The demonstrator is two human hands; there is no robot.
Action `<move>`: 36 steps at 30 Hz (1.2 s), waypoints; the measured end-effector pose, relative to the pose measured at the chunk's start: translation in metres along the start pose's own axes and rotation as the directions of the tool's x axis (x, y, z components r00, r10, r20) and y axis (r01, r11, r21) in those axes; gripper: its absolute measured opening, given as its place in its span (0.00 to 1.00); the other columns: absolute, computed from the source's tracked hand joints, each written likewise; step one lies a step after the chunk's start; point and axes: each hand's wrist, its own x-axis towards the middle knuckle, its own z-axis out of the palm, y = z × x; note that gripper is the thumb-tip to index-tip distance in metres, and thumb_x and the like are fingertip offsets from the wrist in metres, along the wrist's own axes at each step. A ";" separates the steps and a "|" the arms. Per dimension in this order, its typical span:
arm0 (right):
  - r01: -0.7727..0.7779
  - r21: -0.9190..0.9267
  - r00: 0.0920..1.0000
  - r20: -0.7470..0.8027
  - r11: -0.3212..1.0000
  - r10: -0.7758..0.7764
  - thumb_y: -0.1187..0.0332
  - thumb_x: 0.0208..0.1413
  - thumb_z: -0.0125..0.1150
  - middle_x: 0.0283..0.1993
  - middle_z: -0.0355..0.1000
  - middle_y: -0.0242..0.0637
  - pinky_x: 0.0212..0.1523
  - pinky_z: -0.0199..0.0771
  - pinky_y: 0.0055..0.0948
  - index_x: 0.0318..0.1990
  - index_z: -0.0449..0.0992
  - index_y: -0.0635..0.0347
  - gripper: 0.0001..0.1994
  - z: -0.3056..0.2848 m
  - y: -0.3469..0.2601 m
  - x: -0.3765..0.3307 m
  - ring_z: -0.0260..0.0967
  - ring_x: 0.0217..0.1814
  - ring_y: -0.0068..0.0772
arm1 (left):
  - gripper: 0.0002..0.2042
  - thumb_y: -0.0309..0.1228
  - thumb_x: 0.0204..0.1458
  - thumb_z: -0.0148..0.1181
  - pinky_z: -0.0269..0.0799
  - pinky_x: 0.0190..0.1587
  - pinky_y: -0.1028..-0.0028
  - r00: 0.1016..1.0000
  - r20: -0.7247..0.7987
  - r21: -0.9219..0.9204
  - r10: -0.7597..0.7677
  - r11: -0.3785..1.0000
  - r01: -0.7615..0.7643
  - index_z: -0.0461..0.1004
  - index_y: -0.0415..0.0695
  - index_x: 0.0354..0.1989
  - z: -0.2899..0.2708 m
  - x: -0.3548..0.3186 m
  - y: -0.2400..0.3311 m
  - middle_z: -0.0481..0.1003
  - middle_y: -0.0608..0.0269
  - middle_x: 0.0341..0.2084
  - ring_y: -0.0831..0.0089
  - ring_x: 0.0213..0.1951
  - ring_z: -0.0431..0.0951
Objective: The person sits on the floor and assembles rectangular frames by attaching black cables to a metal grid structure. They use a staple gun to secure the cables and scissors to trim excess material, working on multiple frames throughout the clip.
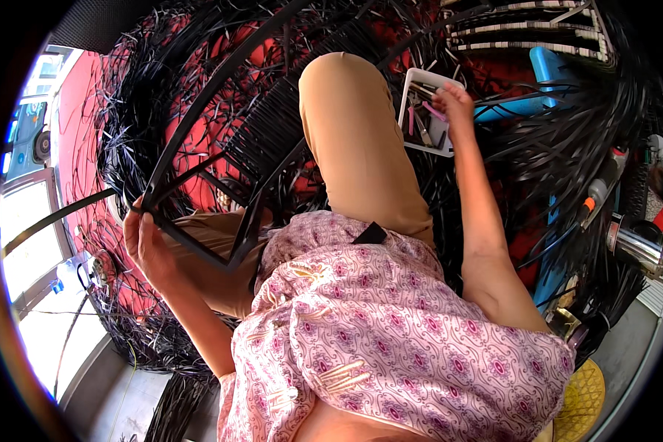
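My left hand is closed around the corner of a black frame, part of a chair-like piece with a woven black panel. A long black strip runs off to the left from beside that hand. At the upper right, my right hand reaches over a white tray of small tools. Its fingers are bent around a pink-handled tool; the tool's kind is unclear. Another pink handle and a small metal-ended tool lie in the tray.
Tangled black strips cover much of the red floor. Right of the tray are a blue plastic piece, a grey power tool and a metal cylinder. A striped woven frame lies at the top right, a yellow basket lower right.
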 end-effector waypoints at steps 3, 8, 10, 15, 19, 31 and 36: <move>0.085 -0.008 0.995 0.059 0.996 -0.084 0.73 0.55 0.60 0.41 0.75 0.38 0.36 0.76 0.24 0.55 0.70 0.66 0.20 0.036 -0.019 -0.025 0.73 0.37 0.26 | 0.13 0.19 0.57 0.55 0.69 0.56 0.71 0.884 0.323 0.607 0.337 0.643 -0.467 0.73 0.36 0.50 -0.007 -0.005 0.014 0.74 0.52 0.51 0.67 0.51 0.75; 0.676 -0.330 0.695 -0.015 0.659 -0.719 0.70 0.50 0.68 0.43 0.74 0.38 0.42 0.74 0.26 0.57 0.69 0.61 0.25 0.007 -0.156 -0.071 0.72 0.38 0.26 | 0.13 0.23 0.58 0.55 0.69 0.56 0.70 0.991 0.098 0.295 0.094 0.948 -0.120 0.71 0.35 0.51 -0.028 -0.001 0.003 0.73 0.55 0.50 0.69 0.52 0.74; 0.587 -0.637 0.516 -0.182 0.500 -0.837 0.70 0.51 0.68 0.44 0.73 0.41 0.44 0.74 0.29 0.57 0.68 0.62 0.25 -0.041 -0.206 -0.082 0.72 0.40 0.29 | 0.13 0.26 0.58 0.56 0.68 0.56 0.72 0.990 -0.088 0.063 -0.113 0.991 0.118 0.72 0.36 0.51 -0.012 0.004 0.005 0.74 0.56 0.46 0.70 0.53 0.72; -0.077 -0.997 0.259 0.011 -0.032 -0.966 0.64 0.49 0.64 0.49 0.74 0.52 0.50 0.73 0.48 0.54 0.71 0.64 0.24 -0.215 -0.263 -0.063 0.73 0.45 0.55 | 0.13 0.22 0.60 0.51 0.71 0.56 0.66 0.985 0.153 0.315 0.075 0.941 -0.120 0.73 0.40 0.52 -0.044 0.008 -0.009 0.71 0.52 0.53 0.62 0.54 0.73; -0.395 -0.918 0.806 -0.335 -0.021 -0.488 0.46 0.53 0.58 0.54 0.73 0.50 0.53 0.70 0.47 0.56 0.74 0.51 0.27 -0.283 -0.265 -0.062 0.71 0.55 0.56 | 0.15 0.19 0.51 0.59 0.69 0.53 0.77 0.999 0.016 0.157 -0.052 0.986 0.049 0.76 0.38 0.48 0.005 -0.008 0.028 0.76 0.57 0.46 0.70 0.47 0.76; -0.522 -0.808 0.612 -0.577 0.272 -0.540 0.48 0.46 0.67 0.46 0.77 0.51 0.45 0.75 0.40 0.48 0.78 0.66 0.29 -0.418 -0.250 -0.049 0.76 0.46 0.48 | 0.08 0.22 0.49 0.66 0.72 0.41 0.81 0.952 0.187 -0.055 -0.241 0.965 0.255 0.79 0.41 0.38 -0.007 0.005 0.026 0.79 0.69 0.32 0.81 0.34 0.77; -0.307 -0.780 0.565 -0.611 0.546 -0.554 0.52 0.46 0.71 0.44 0.78 0.51 0.42 0.75 0.37 0.46 0.78 0.70 0.28 -0.387 -0.258 -0.063 0.77 0.43 0.44 | 0.12 0.25 0.42 0.73 0.69 0.42 0.80 0.959 0.162 -0.040 -0.233 0.969 0.242 0.79 0.43 0.36 -0.012 -0.006 0.026 0.76 0.74 0.28 0.83 0.35 0.75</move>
